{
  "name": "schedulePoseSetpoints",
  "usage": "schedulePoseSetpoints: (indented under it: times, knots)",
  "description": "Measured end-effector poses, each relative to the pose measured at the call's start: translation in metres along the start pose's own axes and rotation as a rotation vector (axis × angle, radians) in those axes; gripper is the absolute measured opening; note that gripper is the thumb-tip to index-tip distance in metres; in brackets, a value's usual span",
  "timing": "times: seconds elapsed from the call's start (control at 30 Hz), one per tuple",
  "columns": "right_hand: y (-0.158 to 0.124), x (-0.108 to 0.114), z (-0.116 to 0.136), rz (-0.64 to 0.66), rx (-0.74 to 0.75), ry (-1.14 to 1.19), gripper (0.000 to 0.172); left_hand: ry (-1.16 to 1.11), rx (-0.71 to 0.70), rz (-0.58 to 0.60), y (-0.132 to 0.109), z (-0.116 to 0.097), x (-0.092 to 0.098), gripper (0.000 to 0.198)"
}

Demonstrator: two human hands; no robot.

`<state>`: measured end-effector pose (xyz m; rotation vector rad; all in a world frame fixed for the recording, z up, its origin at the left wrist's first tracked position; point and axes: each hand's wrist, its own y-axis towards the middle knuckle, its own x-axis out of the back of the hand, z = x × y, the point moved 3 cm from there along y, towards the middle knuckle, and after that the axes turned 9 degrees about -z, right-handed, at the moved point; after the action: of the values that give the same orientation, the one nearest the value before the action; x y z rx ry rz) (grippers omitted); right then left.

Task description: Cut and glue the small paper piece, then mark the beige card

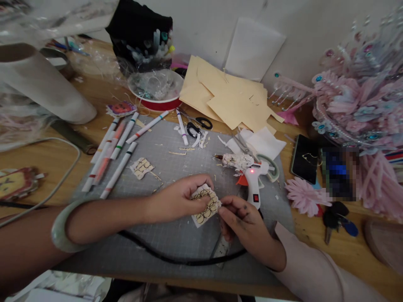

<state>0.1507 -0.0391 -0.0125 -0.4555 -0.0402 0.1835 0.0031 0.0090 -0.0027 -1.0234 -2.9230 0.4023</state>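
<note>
my left hand (184, 200) is gripping the patterned piece (206, 215) between thumb and fingers over the grey mat (189, 243), while my right hand (244, 220) is pinching its three o'clock edge; whether a scrap is sitting between those fingertips, i cannot tell. i am, i judge, working that edge, and the next move seems to be needing a steady left grip. at two o'clock the glue gun (254, 180) is resting.

L hand (184, 201), R hand (244, 222) close tog., both pinching.
</note>
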Motion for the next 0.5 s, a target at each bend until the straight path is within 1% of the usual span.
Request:
schedulePoseSetpoints:
  times: [0.27,0.37,0.5]
  knots:
    - [0.0019,-0.0047,-0.0016,-0.015,-0.007,-0.026,0.023,0.241,-0.072,-0.081,-0.0030,-0.0043,-0.0016,0.003]
    - [0.0021,-0.0061,-0.0006,-0.029,0.021,-0.015,0.019,0.277,-0.061,-0.055,-0.0046,-0.0032,-0.0040,0.005]
    - [0.0023,-0.0066,-0.0001,-0.045,0.026,-0.039,0.015,0.269,-0.011,-0.022,-0.0051,0.0022,-0.0068,0.010]
